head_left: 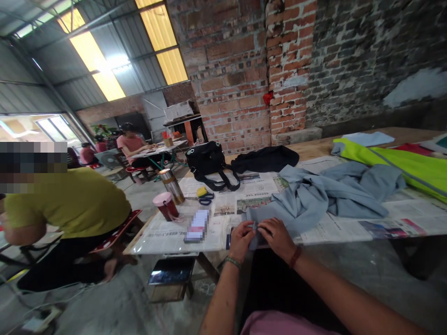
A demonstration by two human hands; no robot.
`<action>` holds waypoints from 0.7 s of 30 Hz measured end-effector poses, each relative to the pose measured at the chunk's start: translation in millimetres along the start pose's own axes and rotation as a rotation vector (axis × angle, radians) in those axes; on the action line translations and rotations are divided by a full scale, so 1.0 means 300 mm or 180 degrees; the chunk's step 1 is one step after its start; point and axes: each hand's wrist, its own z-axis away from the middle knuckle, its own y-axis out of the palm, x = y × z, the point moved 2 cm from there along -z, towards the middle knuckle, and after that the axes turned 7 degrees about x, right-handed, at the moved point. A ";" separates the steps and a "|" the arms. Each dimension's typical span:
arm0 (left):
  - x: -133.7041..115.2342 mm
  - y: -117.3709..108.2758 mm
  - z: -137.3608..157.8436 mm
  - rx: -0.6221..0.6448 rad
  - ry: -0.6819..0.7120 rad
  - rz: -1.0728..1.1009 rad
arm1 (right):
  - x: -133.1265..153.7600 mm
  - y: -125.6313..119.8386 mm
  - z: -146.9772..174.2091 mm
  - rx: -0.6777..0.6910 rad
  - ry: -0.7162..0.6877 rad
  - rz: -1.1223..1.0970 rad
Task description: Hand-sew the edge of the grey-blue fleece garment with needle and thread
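Note:
A grey-blue cloth garment (303, 195) lies crumpled across the newspaper-covered table, one edge reaching toward me. At the table's front edge my left hand (243, 238) pinches that edge between thumb and fingers. Close beside it, on the right, my right hand (277, 236) is closed on the same bit of cloth, fingertips almost meeting the left ones. Whether a needle or other small tool is between the fingers is too small to make out. To the left of my hands a phone (197, 226) rests on the newspaper.
A lidded dark red cup (166, 206), metal flask (172, 186), scissors (206, 198) and yellow object (201, 191) stand or lie on the left. Behind are a black bag (206, 160) and dark cloth (267, 159). A hi-vis garment (394, 165) lies right. A person (70, 200) sits at left.

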 end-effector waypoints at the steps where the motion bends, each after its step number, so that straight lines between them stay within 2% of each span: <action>1: 0.000 0.000 -0.001 -0.0001 0.0011 0.0001 | -0.001 0.001 0.001 -0.0003 0.0023 0.0005; 6: 0.009 0.008 -0.008 -0.0007 0.0146 -0.0058 | 0.022 -0.029 0.000 0.0114 -0.0144 0.0153; 11: 0.014 0.016 -0.014 0.0073 0.0264 -0.0268 | 0.058 -0.111 -0.031 -0.0094 -0.0176 -0.0183; 14: 0.010 0.018 -0.013 0.0122 0.0282 -0.0300 | 0.065 -0.146 -0.073 0.0202 0.0252 -0.1025; 17: 0.009 0.016 -0.012 0.0102 0.0246 -0.0265 | 0.054 -0.163 -0.122 0.0640 0.0996 -0.2399; 19: 0.013 0.014 -0.014 0.0096 0.0183 -0.0168 | 0.040 -0.177 -0.157 0.0747 0.1309 -0.3172; 21: 0.018 0.010 -0.016 0.0070 0.0112 -0.0075 | 0.018 -0.196 -0.192 0.0751 0.1450 -0.3620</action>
